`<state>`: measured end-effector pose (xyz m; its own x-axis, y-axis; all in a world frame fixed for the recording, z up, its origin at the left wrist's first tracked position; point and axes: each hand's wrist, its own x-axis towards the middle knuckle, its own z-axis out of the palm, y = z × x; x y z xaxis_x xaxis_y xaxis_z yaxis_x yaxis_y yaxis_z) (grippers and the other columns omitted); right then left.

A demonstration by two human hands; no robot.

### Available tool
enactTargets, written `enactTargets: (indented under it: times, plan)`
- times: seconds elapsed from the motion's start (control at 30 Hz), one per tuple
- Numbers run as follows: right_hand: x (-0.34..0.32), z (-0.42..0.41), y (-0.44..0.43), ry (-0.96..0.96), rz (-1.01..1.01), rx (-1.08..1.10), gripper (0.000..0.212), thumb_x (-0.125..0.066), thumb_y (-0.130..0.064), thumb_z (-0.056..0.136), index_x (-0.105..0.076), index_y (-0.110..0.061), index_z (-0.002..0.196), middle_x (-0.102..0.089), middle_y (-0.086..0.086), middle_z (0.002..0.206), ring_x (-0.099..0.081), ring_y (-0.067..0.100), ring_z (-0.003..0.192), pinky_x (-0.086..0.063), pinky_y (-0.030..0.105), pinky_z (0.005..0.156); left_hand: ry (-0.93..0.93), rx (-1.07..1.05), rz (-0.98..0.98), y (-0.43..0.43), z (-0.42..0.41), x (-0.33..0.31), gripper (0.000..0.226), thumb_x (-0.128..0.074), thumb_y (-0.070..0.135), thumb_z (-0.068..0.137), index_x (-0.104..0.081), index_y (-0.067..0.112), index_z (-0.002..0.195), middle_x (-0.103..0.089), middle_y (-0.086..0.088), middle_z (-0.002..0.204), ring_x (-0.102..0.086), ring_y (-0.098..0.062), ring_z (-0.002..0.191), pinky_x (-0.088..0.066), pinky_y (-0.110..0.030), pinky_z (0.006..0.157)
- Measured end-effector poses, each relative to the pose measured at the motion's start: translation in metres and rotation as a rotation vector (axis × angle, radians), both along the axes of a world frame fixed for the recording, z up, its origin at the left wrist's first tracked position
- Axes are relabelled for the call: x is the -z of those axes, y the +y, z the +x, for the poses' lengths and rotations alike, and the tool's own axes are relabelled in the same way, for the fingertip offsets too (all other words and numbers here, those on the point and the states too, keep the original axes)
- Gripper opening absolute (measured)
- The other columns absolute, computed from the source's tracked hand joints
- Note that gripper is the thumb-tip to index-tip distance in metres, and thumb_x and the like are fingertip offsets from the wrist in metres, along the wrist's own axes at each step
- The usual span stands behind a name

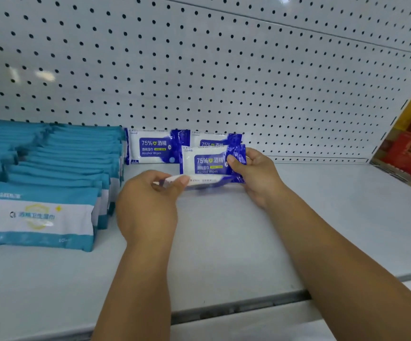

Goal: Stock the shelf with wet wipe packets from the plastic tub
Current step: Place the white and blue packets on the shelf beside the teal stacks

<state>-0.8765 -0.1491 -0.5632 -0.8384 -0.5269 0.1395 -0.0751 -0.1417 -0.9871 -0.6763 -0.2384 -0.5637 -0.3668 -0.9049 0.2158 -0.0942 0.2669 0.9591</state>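
At frame centre, the right hand (253, 173) pinches an upright blue alcohol wipes packet (208, 161) on the white shelf (224, 242); the left hand (150, 203) grips what seems another, flat packet (199, 180) beneath, before two standing packets (155, 146)

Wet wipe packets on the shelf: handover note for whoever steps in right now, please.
Right hand: grips the right end of an upright blue alcohol wipe packet near the back of the shelf.
Left hand: pinches a second packet lying flat just below the first.
Done: two blue packets stand against the pegboard, one at left, one partly hidden behind the held packet. Teal packets fill the shelf's left side.
Left: stand both held packets, then keep filling the row rightward. The tub is out of view.
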Motion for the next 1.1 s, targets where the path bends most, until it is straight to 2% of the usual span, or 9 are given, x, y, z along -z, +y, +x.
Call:
enactTargets:
  times: [0.17,0.3,0.4,0.53,0.6,0.73,0.87,1.0,1.1]
  plan:
    - [-0.005,-0.013,-0.008,0.052,0.007,0.063,0.018,-0.071,-0.007,0.092,-0.069,-0.014,0.109,-0.076,0.009,0.106,-0.073,0.024,0.095,-0.06,0.037,0.084,-0.071,-0.105,-0.113,-0.006,-0.001,0.003,0.039,-0.073,0.06,0.08,-0.071,0.025,0.097,-0.065,-0.005,0.104,-0.064,-0.024,0.092,-0.047,-0.033,0.068]
    - [-0.019,-0.026,-0.021,0.156,0.112,0.115,0.015,-0.072,-0.013,0.092,-0.066,-0.019,0.105,-0.073,0.004,0.106,-0.071,0.02,0.096,-0.06,0.03,0.077,-0.005,-0.1,-0.099,-0.004,-0.005,0.003,0.037,-0.07,0.054,0.085,-0.065,0.018,0.09,-0.068,-0.004,0.098,-0.065,-0.019,0.088,-0.04,-0.023,0.058]
    - [-0.018,-0.033,-0.03,0.219,0.135,0.159,0.02,-0.072,-0.016,0.092,-0.067,-0.013,0.111,-0.072,0.003,0.109,-0.071,0.017,0.096,-0.06,0.025,0.074,0.027,-0.095,-0.071,0.003,-0.006,0.0,0.034,-0.069,0.05,0.088,-0.064,0.016,0.091,-0.069,-0.003,0.095,-0.066,-0.017,0.085,-0.034,-0.017,0.054]
    - [0.003,-0.042,-0.039,0.31,0.184,0.315,0.02,-0.076,-0.021,0.088,-0.071,-0.011,0.104,-0.072,0.001,0.098,-0.07,0.021,0.093,-0.059,0.039,0.084,0.135,-0.104,-0.036,0.003,-0.007,0.001,0.028,-0.068,0.046,0.092,-0.063,0.019,0.088,-0.072,0.004,0.084,-0.071,-0.015,0.068,-0.049,-0.028,0.056]
    - [0.008,-0.044,-0.041,0.365,0.205,0.339,0.016,-0.076,-0.021,0.088,-0.071,-0.011,0.099,-0.071,0.001,0.093,-0.068,0.02,0.087,-0.058,0.04,0.085,0.181,-0.111,-0.014,0.0,-0.01,0.003,0.025,-0.068,0.043,0.092,-0.063,0.019,0.09,-0.073,0.004,0.085,-0.074,-0.014,0.071,-0.058,-0.036,0.062]
    - [0.007,-0.048,-0.04,0.492,0.276,0.36,0.018,-0.074,-0.025,0.09,-0.066,-0.012,0.099,-0.063,-0.011,0.083,-0.059,0.002,0.073,-0.043,0.005,0.06,0.243,-0.108,0.019,-0.005,-0.015,0.007,0.018,-0.072,0.037,0.092,-0.066,0.02,0.092,-0.073,0.002,0.089,-0.074,-0.02,0.08,-0.062,-0.043,0.075]
    - [0.006,-0.051,-0.038,0.528,0.302,0.389,0.022,-0.076,-0.026,0.088,-0.066,-0.008,0.097,-0.062,-0.007,0.082,-0.054,-0.001,0.067,-0.037,0.002,0.054,0.254,-0.098,0.041,-0.009,-0.018,0.009,0.016,-0.074,0.032,0.091,-0.069,0.017,0.094,-0.074,0.0,0.089,-0.074,-0.022,0.083,-0.061,-0.045,0.08]
    - [0.001,-0.053,-0.033,0.529,0.312,0.418,0.017,-0.076,-0.027,0.089,-0.063,-0.015,0.091,-0.064,-0.004,0.086,-0.055,0.003,0.07,-0.038,0.001,0.056,0.229,-0.081,0.025,-0.008,-0.015,0.008,0.018,-0.077,0.021,0.088,-0.07,0.013,0.102,-0.074,0.001,0.096,-0.072,-0.018,0.088,-0.055,-0.025,0.073]
    - [0.002,-0.053,-0.032,0.505,0.312,0.422,0.019,-0.076,-0.027,0.088,-0.062,-0.015,0.094,-0.064,-0.004,0.089,-0.054,-0.001,0.069,-0.038,0.001,0.056,0.24,-0.069,0.033,-0.007,-0.015,0.007,0.01,-0.076,0.02,0.089,-0.068,0.019,0.095,-0.074,0.001,0.094,-0.073,-0.019,0.086,-0.059,-0.034,0.078]
